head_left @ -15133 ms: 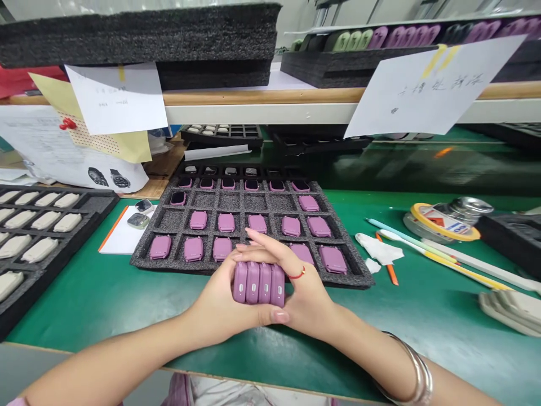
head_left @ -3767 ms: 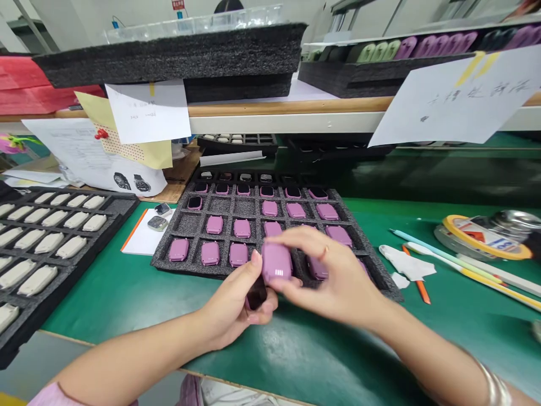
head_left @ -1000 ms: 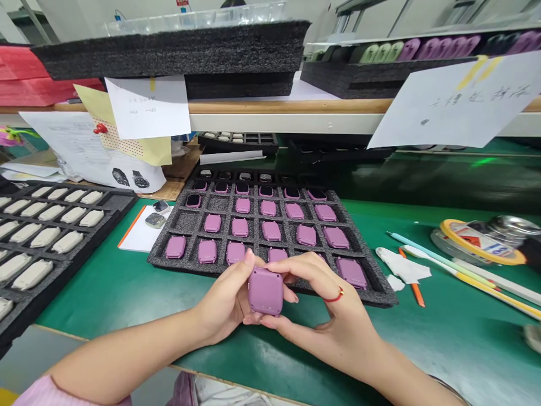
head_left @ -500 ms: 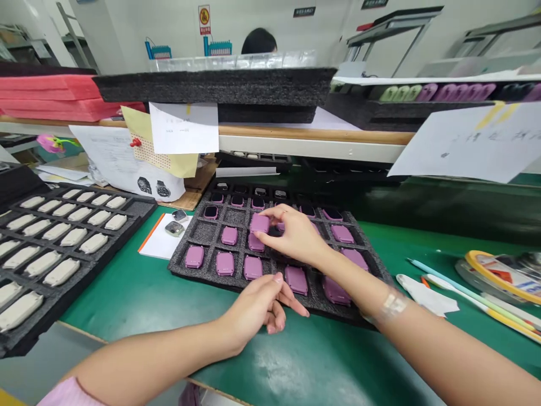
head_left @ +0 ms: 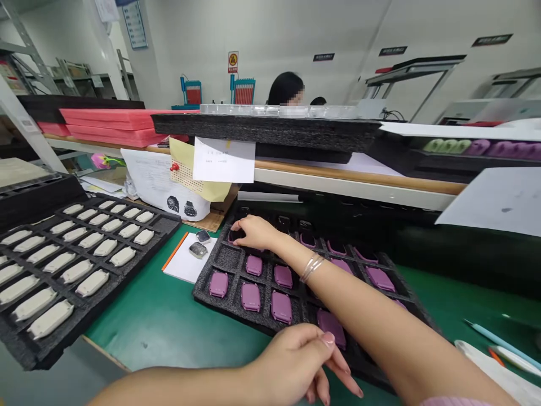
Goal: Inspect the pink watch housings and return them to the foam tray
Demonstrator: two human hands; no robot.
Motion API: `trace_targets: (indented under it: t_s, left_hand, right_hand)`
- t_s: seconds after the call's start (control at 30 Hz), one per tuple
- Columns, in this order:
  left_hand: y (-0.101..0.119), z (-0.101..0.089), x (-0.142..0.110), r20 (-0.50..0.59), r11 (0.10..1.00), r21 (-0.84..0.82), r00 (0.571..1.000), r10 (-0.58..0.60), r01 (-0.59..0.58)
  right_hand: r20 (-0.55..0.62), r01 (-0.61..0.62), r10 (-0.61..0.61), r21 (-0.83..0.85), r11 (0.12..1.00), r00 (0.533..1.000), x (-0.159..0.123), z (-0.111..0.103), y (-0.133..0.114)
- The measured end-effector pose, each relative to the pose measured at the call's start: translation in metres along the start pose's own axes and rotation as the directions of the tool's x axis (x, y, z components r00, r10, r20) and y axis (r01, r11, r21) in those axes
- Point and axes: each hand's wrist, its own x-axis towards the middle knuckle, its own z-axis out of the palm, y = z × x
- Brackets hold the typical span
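A black foam tray (head_left: 207,282) on the green bench holds several purple watch cases (head_left: 251,296) face down in its cells. Dark-faced ones fill the far rows. My right hand (head_left: 253,232) reaches across to the tray's far-left corner, palm down. Its fingers curl over a cell there, and what lies under them is hidden. A metal bangle (head_left: 311,268) sits on that wrist. My left hand (head_left: 300,361) rests at the tray's near edge with fingers loosely stretched out and nothing in it.
A second foam tray (head_left: 25,349) of beige cases lies at the left. Two loose watch bodies (head_left: 198,250) sit on a white card (head_left: 181,268) beside the purple tray. Overhead, a shelf (head_left: 338,183) carries foam sheets (head_left: 270,127). Pens (head_left: 494,338) lie at the right. Another person (head_left: 285,87) sits behind.
My head has tilted up, showing more of the room. My right hand has gone further back and left over the tray, and the purple case it held no longer shows. The left hand stays by the near edge.
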Motion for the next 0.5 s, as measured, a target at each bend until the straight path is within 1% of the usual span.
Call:
trace_targets:
  t_s: [0.07, 0.13, 0.2, 0.3, 0.37, 0.5]
  left_hand:
    - [0.0, -0.001, 0.0, 0.016, 1.0, 0.022, 1.0, 0.006, -0.006]
    - [0.002, -0.001, 0.001, 0.03, 0.999, 0.05, 1.0, -0.001, 0.0]
    - [0.003, -0.001, 0.001, 0.046, 0.998, 0.062, 0.999, -0.021, 0.018]
    - [0.0, -0.001, 0.004, 0.069, 0.998, 0.062, 0.997, -0.031, 0.027]
    - [-0.006, -0.002, 0.008, 0.063, 0.997, 0.068, 0.997, -0.041, 0.037]
    - [-0.022, -0.005, 0.016, 0.019, 0.996, 0.064, 0.997, -0.071, 0.069]
  right_hand:
    - [0.079, 0.006, -0.005, -0.02, 1.0, 0.997, 0.015, -0.003, -0.004]
    - [0.132, 0.004, 0.001, -0.036, 0.999, 0.991, 0.026, -0.008, -0.003]
    - [0.16, -0.002, 0.011, -0.052, 0.999, 0.987, 0.036, -0.017, 0.002]
    - [0.166, -0.04, 0.053, -0.08, 0.996, 0.985, 0.048, -0.027, 0.013]
    - [0.181, -0.082, 0.098, -0.094, 0.992, 0.979, 0.055, -0.027, 0.019]
    - [0.224, -0.145, 0.161, -0.088, 0.986, 0.961, 0.062, -0.019, 0.025]
